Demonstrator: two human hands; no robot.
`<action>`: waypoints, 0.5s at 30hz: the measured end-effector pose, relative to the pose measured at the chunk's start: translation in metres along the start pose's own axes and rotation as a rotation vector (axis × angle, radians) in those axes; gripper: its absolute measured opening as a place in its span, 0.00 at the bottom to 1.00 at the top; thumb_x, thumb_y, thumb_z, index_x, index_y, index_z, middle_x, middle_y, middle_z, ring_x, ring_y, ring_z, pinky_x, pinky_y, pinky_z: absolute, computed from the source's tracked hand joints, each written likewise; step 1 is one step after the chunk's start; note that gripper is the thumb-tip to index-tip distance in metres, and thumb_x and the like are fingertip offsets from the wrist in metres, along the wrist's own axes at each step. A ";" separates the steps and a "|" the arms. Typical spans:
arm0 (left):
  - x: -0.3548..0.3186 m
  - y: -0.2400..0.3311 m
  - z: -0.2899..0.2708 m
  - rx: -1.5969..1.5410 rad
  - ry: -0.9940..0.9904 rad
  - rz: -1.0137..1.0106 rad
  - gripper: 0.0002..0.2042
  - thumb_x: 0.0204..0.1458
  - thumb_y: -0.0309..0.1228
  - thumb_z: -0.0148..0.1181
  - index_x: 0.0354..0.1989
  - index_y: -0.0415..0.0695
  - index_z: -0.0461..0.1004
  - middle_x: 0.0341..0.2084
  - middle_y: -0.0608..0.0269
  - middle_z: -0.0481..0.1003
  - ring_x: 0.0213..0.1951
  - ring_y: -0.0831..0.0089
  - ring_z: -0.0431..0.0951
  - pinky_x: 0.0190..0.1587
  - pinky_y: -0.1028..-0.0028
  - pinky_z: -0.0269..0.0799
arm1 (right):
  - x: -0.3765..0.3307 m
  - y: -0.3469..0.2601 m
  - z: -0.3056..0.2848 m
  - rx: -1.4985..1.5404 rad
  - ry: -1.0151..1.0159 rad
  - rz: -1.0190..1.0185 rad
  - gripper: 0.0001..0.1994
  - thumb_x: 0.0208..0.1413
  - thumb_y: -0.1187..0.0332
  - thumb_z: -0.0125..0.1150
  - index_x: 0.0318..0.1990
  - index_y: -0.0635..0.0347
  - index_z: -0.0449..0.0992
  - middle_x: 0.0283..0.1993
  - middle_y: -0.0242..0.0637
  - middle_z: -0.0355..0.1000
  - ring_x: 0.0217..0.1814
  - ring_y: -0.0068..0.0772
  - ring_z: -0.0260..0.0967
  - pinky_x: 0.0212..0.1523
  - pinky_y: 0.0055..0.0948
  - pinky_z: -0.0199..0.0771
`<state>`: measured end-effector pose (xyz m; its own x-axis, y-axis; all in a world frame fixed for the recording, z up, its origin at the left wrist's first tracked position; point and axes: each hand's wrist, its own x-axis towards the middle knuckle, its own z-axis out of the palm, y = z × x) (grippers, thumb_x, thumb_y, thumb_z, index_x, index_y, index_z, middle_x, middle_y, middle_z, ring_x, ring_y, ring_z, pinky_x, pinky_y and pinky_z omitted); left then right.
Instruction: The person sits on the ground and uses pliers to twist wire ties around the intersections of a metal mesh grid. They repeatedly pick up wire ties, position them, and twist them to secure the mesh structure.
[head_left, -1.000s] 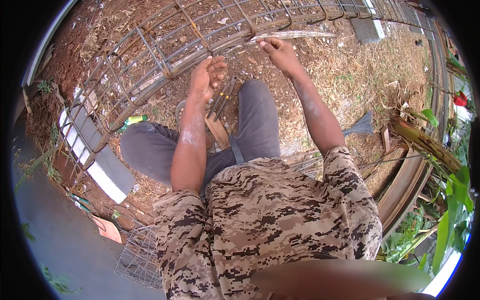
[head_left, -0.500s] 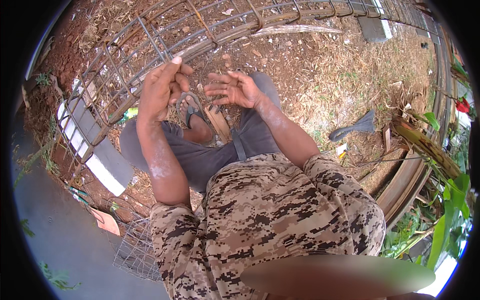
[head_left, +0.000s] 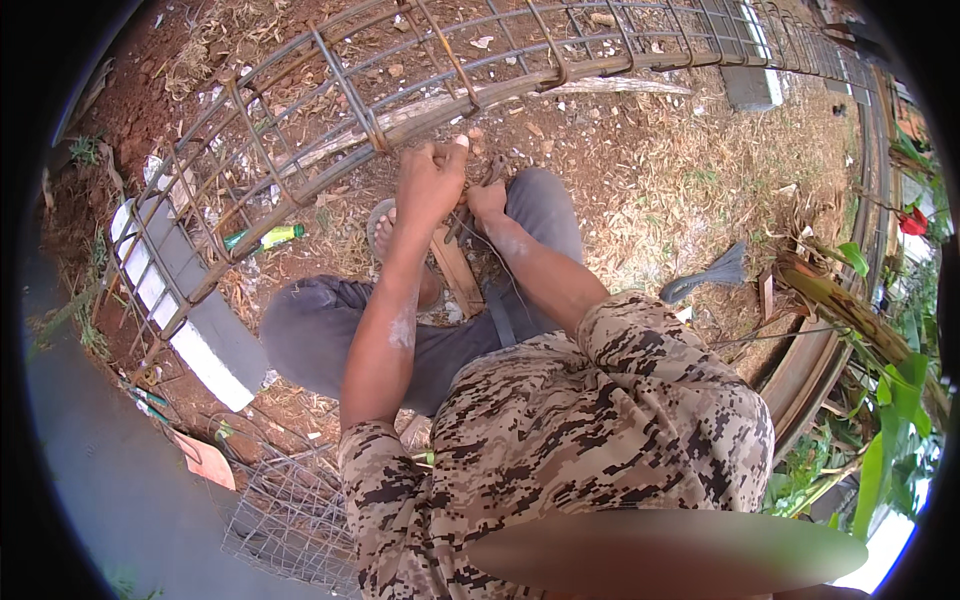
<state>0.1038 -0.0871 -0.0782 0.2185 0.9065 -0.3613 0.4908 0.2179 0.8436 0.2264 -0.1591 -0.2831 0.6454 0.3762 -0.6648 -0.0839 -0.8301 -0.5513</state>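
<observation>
At the far left lies a smooth grey surface (head_left: pixel 110 470), with a flat orange piece (head_left: pixel 205 460) at its edge and a wire mesh (head_left: pixel 285 510) beside that. Above them a grey and white block (head_left: pixel 225 355) sits on red soil under one end of the steel bar cage (head_left: pixel 355 92). The cage curves from there across the top of the view to the upper right, its crossbars spaced along it. A green and yellow bottle (head_left: pixel 275 238) lies on the ground just past the block.

The person's left knee (head_left: pixel 315 325) is bent outward, and a sandalled foot (head_left: pixel 383 228) rests near the middle. The left hand (head_left: pixel 432 187) is over the ground close to the cage's near edge, fingers curled in and thumb forward in a narrow grip; whether anything is between them I cannot tell. Behind its wrist lies a piece of wood (head_left: pixel 458 272).

Between the hands is a dark tool (head_left: pixel 497 168), probably pliers, partly covered by the right hand (head_left: pixel 487 200). That hand's fingers are bent, but I cannot tell whether they close on the tool. A thin wire (head_left: pixel 503 255) trails below it over the right leg (head_left: pixel 545 205).

Farther right lie a grey bundle (head_left: pixel 708 275), then long boards (head_left: pixel 812 350), broad green leaves (head_left: pixel 880 450) and a red flower (head_left: pixel 912 222).
</observation>
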 end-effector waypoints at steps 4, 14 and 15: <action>0.016 -0.001 0.010 -0.221 -0.070 0.059 0.21 0.61 0.47 0.54 0.40 0.36 0.77 0.22 0.65 0.73 0.23 0.75 0.71 0.27 0.72 0.66 | -0.044 -0.052 -0.096 0.546 -0.557 0.051 0.20 0.49 0.86 0.45 0.52 0.68 0.59 0.43 0.53 0.73 0.44 0.49 0.77 0.41 0.49 0.84; 0.014 0.021 0.005 -0.491 -0.150 -0.171 0.21 0.60 0.43 0.52 0.48 0.36 0.78 0.15 0.71 0.67 0.16 0.81 0.62 0.19 0.72 0.58 | -0.126 -0.180 -0.218 -0.461 -0.731 -0.228 0.19 0.53 0.78 0.49 0.54 0.53 0.63 0.53 0.39 0.71 0.57 0.33 0.72 0.38 0.42 0.81; 0.013 0.022 0.005 -0.520 -0.152 -0.162 0.21 0.60 0.43 0.52 0.49 0.36 0.78 0.15 0.70 0.67 0.16 0.80 0.63 0.19 0.72 0.59 | -0.127 -0.187 -0.217 -0.608 -0.715 -0.265 0.19 0.54 0.77 0.50 0.54 0.52 0.63 0.53 0.37 0.71 0.56 0.31 0.72 0.36 0.40 0.80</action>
<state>0.1212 -0.0720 -0.0664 0.3128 0.7928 -0.5232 0.0567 0.5343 0.8434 0.3252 -0.1413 0.0140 -0.0427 0.5760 -0.8163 0.5334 -0.6777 -0.5062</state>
